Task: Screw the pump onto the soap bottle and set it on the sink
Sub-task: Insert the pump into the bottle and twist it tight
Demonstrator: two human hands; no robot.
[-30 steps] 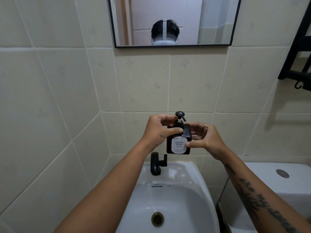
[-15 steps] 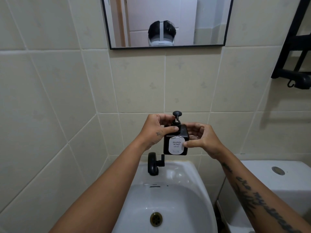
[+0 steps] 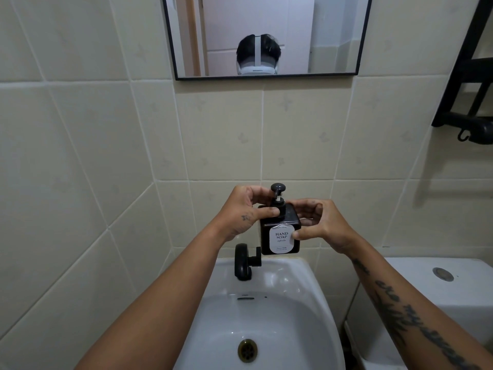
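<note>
Between the earlier frames and this one the pump head had turned, its nozzle swinging round, while both hands kept their places on the bottle. Nearest the camera, two bare forearms reached up from the bottom corners, the right one tattooed along its length. Below them lay the white sink [image 3: 314,295], its brass drain [image 3: 247,350] showing in the bowl and a black tap [image 3: 244,261] standing at its back rim. Just above the tap, clear of the sink's ledge, the dark square soap bottle [image 3: 280,237] was held upright in the air, its white label reading "HAND SOAP" towards the camera. The left hand [image 3: 246,209] was closed around the pump [image 3: 278,198] at its collar, thumb laid across the front of the neck and fingers curled behind. The right hand [image 3: 324,224] was clamped on the bottle's right side, thumb pressed at the label's edge and fingers wrapped round the back. To the right sat a white toilet tank [image 3: 437,287] with a flush button on its lid. Behind everything rose the cream tiled wall [image 3: 106,156], with a black-framed mirror [image 3: 266,36] above and a black rack [image 3: 469,89] at the upper right.
</note>
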